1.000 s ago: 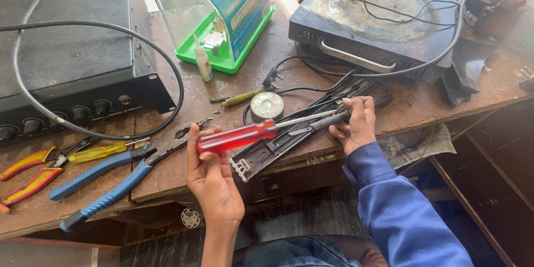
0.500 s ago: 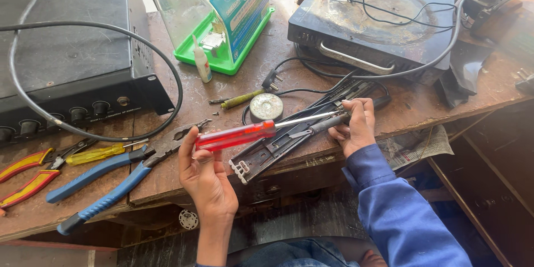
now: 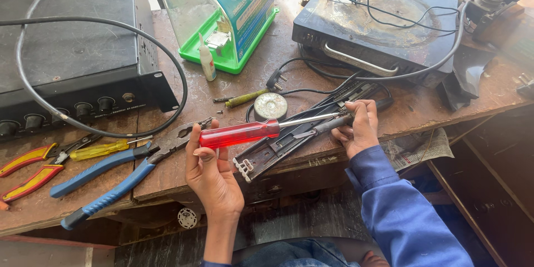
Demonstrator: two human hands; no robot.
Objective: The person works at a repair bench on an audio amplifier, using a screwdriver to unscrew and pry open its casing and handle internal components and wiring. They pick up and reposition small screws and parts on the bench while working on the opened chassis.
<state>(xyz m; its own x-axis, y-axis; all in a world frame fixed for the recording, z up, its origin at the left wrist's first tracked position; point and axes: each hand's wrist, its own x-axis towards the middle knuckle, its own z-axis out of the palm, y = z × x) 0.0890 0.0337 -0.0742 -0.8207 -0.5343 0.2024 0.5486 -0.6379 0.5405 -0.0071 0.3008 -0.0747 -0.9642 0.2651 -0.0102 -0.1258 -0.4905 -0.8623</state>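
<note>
Head view, looking down at a cluttered wooden table [image 3: 183, 39]. Screwdriver [image 3: 245, 132], red handle, bare steel shaft: lies nearly level over the near edge, handle wrapped by the closed left hand [image 3: 210, 169], tip out of sight under the right hand [image 3: 359, 128]. Right hand, blue sleeve: fingers curled shut around the shaft end and a dark slim part, pressing on a long black metal frame [image 3: 289, 142] that slants across the near edge. Step in hand, by judgement: driving or loosening a fastener in that frame; the next move calls for a steady turn of the handle with the tip kept seated.

Just far of the frame: round grey disc [image 3: 271, 105], small yellow-green screwdriver [image 3: 245, 98], black plug and cord. Far right: black cooktop [image 3: 378, 16], thin wires piled on it. Far middle: green stand with clear panel [image 3: 222, 16], small bottle. Far left: black box with knobs [image 3: 72, 55], thick cable looped over it. Near left: blue-handled pliers [image 3: 105, 181], yellow screwdriver, red-and-yellow pliers cut off at the edge.

Hidden: screwdriver tip, any screw head, frame's far end.
</note>
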